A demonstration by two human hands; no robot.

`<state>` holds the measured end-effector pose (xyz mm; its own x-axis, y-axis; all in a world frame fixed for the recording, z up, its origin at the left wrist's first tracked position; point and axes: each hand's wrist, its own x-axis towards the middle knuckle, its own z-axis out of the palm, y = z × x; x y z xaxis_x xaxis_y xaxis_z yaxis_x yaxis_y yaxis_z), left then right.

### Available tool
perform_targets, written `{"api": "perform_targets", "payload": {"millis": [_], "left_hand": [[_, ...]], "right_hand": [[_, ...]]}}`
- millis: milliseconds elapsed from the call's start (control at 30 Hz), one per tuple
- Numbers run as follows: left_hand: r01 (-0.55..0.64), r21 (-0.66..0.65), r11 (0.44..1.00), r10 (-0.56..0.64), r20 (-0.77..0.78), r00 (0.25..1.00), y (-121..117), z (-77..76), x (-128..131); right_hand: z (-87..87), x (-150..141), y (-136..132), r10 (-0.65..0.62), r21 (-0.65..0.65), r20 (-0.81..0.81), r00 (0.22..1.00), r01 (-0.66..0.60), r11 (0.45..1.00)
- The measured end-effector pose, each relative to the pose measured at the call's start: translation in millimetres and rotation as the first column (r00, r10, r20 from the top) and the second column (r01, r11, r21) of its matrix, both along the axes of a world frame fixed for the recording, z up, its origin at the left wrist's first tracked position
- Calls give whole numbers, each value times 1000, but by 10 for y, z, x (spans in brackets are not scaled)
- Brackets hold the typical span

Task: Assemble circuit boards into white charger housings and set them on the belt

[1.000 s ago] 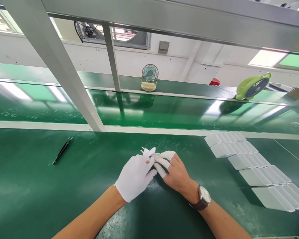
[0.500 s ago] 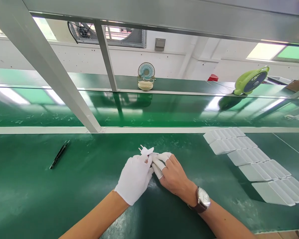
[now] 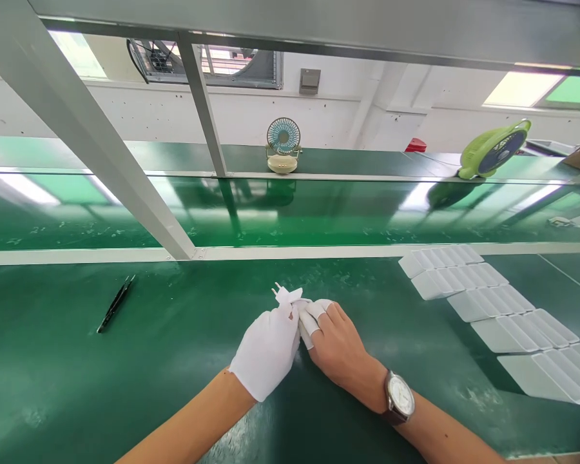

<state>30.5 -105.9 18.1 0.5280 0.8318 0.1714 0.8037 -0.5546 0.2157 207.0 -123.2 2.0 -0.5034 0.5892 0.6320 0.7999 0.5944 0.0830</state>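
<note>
My left hand (image 3: 268,348), in a white cloth glove, is closed around a small white plug adapter (image 3: 286,296) whose two metal prongs stick up and away from me. My right hand (image 3: 336,341) is bare except for white finger cots and wears a wristwatch (image 3: 399,396). Its fingertips are pinched against the same adapter from the right. Both hands rest on the green bench mat (image 3: 174,361) near the middle, touching each other.
Black tweezers (image 3: 116,303) lie on the mat to the left. Several rows of white flat parts (image 3: 493,309) are laid out at the right. A slanted metal frame post (image 3: 91,148) meets the bench ahead. Two small fans (image 3: 283,145) (image 3: 495,149) stand on the far shelf.
The hands have closed in tighter on the adapter and my right fingers have curled in more. The view has shifted slightly; nothing else on the bench has moved.
</note>
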Motion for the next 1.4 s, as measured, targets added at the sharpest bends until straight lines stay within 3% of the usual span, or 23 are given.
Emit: {"api": "perform_targets", "payload": {"millis": [200, 500, 700, 833, 900, 1000, 1067, 1200, 1400], "left_hand": [[5, -75, 997, -9, -51, 999, 15, -19, 11], [-2, 162, 987, 16, -81, 997, 4, -97, -13], [7, 79, 997, -3, -52, 999, -4, -23, -32], [54, 8, 998, -55, 118, 992, 14, 28, -87], [-21, -18, 1000, 25, 264, 964, 46, 5, -130], [-242, -52, 969, 235, 497, 835, 148, -75, -194], [-272, -124, 954, 293, 573, 765, 235, -120, -228], [-163, -275, 948, 296, 562, 772, 338, -136, -259], [-149, -312, 938, 294, 492, 820, 275, -129, -246]], "right_hand": [[35, -21, -32, -1, -51, -11, 1000, 0, 999], [-96, 67, 70, 51, -84, -67, 996, -57, 995], [-42, 47, 52, 33, -52, -214, 976, -45, 998], [-27, 80, 66, -20, -150, -428, 904, -49, 987], [-49, 102, 84, -50, -206, -483, 874, -59, 977], [-96, 123, 102, -101, -313, -510, 854, -74, 947], [-124, 128, 104, -123, -379, -492, 862, -85, 922], [-154, 128, 95, -97, -429, -445, 890, -117, 896], [-123, 119, 98, -93, -472, -452, 887, -149, 869]]}}
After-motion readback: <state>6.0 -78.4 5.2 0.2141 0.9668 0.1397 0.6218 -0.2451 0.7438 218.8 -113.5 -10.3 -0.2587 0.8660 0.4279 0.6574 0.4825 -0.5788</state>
